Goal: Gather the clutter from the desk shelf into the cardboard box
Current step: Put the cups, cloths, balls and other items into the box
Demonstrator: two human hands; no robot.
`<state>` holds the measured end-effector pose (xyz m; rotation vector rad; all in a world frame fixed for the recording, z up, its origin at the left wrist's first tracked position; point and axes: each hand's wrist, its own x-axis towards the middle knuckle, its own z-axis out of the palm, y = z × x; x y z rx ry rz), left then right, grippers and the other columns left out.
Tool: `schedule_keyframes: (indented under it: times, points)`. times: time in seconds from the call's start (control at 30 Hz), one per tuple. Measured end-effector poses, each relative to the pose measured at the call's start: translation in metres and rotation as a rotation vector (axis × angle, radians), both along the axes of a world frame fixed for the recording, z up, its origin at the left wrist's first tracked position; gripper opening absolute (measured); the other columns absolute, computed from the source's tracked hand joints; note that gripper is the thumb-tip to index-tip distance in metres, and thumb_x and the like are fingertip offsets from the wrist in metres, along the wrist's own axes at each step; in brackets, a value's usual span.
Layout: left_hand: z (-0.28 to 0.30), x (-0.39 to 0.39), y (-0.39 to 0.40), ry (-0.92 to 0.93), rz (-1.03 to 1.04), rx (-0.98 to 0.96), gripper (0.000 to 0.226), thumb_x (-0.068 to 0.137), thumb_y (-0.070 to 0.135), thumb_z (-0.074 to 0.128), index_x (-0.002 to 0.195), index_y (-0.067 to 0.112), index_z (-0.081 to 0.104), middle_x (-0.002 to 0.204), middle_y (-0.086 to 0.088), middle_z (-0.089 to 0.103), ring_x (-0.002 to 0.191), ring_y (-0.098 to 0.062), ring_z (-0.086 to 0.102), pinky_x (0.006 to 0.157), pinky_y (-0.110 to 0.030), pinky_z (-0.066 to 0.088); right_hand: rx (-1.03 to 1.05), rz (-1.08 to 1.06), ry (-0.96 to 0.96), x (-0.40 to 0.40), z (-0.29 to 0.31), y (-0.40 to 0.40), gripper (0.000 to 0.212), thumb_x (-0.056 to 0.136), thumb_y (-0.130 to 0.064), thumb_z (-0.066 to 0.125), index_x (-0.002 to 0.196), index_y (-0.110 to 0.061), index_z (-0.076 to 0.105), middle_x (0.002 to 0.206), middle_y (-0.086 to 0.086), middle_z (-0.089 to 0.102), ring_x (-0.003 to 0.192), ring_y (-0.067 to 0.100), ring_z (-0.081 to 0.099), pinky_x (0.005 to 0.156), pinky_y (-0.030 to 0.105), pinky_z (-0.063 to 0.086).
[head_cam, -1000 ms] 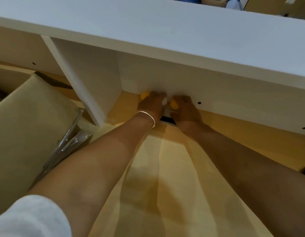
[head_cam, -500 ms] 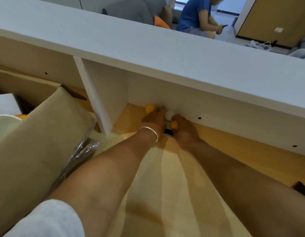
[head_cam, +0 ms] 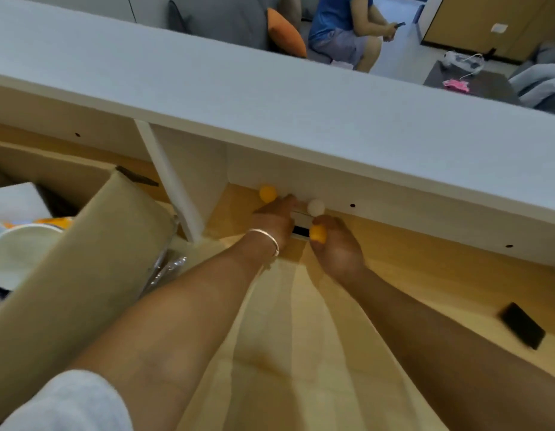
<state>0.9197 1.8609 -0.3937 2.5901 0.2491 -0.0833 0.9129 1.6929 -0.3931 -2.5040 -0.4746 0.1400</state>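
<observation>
Both my hands reach under the white desk shelf [head_cam: 301, 119]. My right hand [head_cam: 337, 247] pinches an orange ball [head_cam: 318, 233] at its fingertips. My left hand [head_cam: 274, 217], a bangle on its wrist, lies palm down with fingers stretched toward the back wall. It rests between a second orange ball [head_cam: 267, 193] and a white ball [head_cam: 315, 206]. A small flat white and black object [head_cam: 300, 223] lies between the hands. The cardboard box [head_cam: 71, 259] stands at the left, its flap raised.
A white bowl [head_cam: 18, 253] and other items lie inside the box. Crinkled clear plastic [head_cam: 164, 269] sits by the white shelf divider [head_cam: 170, 181]. A black phone [head_cam: 523, 325] lies on the wooden desk at the right. A person sits beyond the shelf.
The view has risen and pulled back. My right hand has drawn the orange ball away from the wall, and the white ball and far orange ball now show clearly.
</observation>
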Motion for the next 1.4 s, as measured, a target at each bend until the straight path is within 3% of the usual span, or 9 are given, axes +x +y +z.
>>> schedule_keyframes:
  times: [0.1, 0.3, 0.47, 0.67, 0.93, 1.07, 1.17, 1.27, 1.4]
  points:
    - [0.003, -0.015, 0.006, 0.088, 0.010, 0.006, 0.064, 0.091, 0.028, 0.056, 0.146, 0.027, 0.025, 0.139, -0.012, 0.044, 0.111, -0.033, 0.054, 0.090, -0.039, 0.047, -0.056, -0.057, 0.047, -0.006, 0.012, -0.007, 0.039, 0.094, -0.021, 0.052, 0.133, -0.018, 0.048, 0.122, 0.011, 0.051, 0.098, 0.029, 0.055, 0.074, 0.033, 0.047]
    - [-0.007, 0.020, -0.033, -0.019, -0.136, -0.021, 0.078, 0.084, 0.041, 0.062, 0.148, 0.035, 0.018, 0.141, -0.008, 0.040, 0.115, -0.030, 0.052, 0.084, -0.040, 0.050, -0.100, -0.253, 0.048, 0.023, 0.005, -0.033, 0.041, 0.088, -0.018, 0.055, 0.129, -0.021, 0.048, 0.117, 0.009, 0.056, 0.101, 0.028, 0.057, 0.071, 0.031, 0.042]
    - [-0.013, 0.041, -0.093, -0.041, -0.290, 0.020, 0.047, 0.078, 0.033, 0.050, 0.123, 0.042, 0.041, 0.117, 0.001, 0.054, 0.106, -0.028, 0.057, 0.070, -0.040, 0.049, -0.054, -0.360, 0.093, 0.030, -0.018, -0.070, 0.043, 0.085, -0.018, 0.057, 0.126, -0.024, 0.047, 0.115, 0.006, 0.060, 0.104, 0.030, 0.057, 0.077, 0.034, 0.045]
    - [-0.025, 0.060, -0.128, -0.105, -0.376, -0.037, 0.049, 0.086, 0.027, 0.053, 0.135, 0.029, 0.046, 0.133, -0.007, 0.049, 0.119, -0.030, 0.049, 0.094, -0.041, 0.043, 0.001, -0.226, 0.083, 0.049, -0.024, -0.111, 0.030, 0.082, -0.018, 0.057, 0.110, -0.028, 0.051, 0.095, 0.003, 0.064, 0.089, 0.029, 0.059, 0.066, 0.037, 0.046]
    - [-0.016, 0.061, -0.133, -0.068, -0.291, 0.024, 0.035, 0.088, 0.031, 0.054, 0.123, 0.027, 0.052, 0.122, -0.008, 0.054, 0.106, -0.031, 0.056, 0.085, -0.039, 0.048, -0.034, -0.081, 0.078, 0.053, -0.017, -0.127, 0.035, 0.084, -0.018, 0.057, 0.117, -0.029, 0.053, 0.113, 0.004, 0.062, 0.103, 0.028, 0.057, 0.080, 0.038, 0.049]
    - [0.006, 0.016, -0.100, 0.017, -0.174, 0.060, 0.042, 0.089, 0.037, 0.050, 0.131, 0.030, 0.043, 0.116, -0.006, 0.054, 0.101, -0.029, 0.057, 0.071, -0.030, 0.040, -0.025, -0.054, 0.018, 0.032, -0.001, -0.106, 0.038, 0.086, -0.024, 0.058, 0.124, -0.029, 0.052, 0.125, 0.000, 0.053, 0.107, 0.024, 0.055, 0.081, 0.038, 0.048]
    - [0.035, -0.047, -0.066, -0.067, -0.050, 0.068, 0.040, 0.086, 0.036, 0.055, 0.125, 0.027, 0.048, 0.108, -0.007, 0.057, 0.093, -0.030, 0.060, 0.061, -0.030, 0.039, 0.024, 0.006, -0.001, 0.005, 0.014, -0.074, 0.039, 0.087, -0.026, 0.063, 0.124, -0.024, 0.053, 0.123, 0.001, 0.055, 0.100, 0.025, 0.058, 0.076, 0.034, 0.048]
    - [0.076, -0.129, -0.031, -0.175, 0.091, 0.009, 0.041, 0.083, 0.038, 0.060, 0.122, 0.028, 0.053, 0.108, -0.002, 0.062, 0.095, -0.026, 0.060, 0.068, -0.035, 0.047, 0.178, 0.047, -0.007, -0.034, 0.036, -0.024, 0.036, 0.085, -0.031, 0.066, 0.119, -0.025, 0.056, 0.113, -0.006, 0.061, 0.093, 0.017, 0.059, 0.072, 0.031, 0.048]
    - [0.136, -0.257, 0.027, -0.376, 0.344, -0.065, 0.039, 0.083, 0.044, 0.061, 0.120, 0.032, 0.055, 0.110, 0.010, 0.063, 0.101, -0.014, 0.059, 0.082, -0.032, 0.048, 0.472, 0.165, 0.033, -0.111, 0.079, 0.069, 0.027, 0.083, -0.045, 0.062, 0.108, -0.047, 0.051, 0.101, -0.027, 0.058, 0.091, 0.001, 0.056, 0.068, 0.012, 0.041]
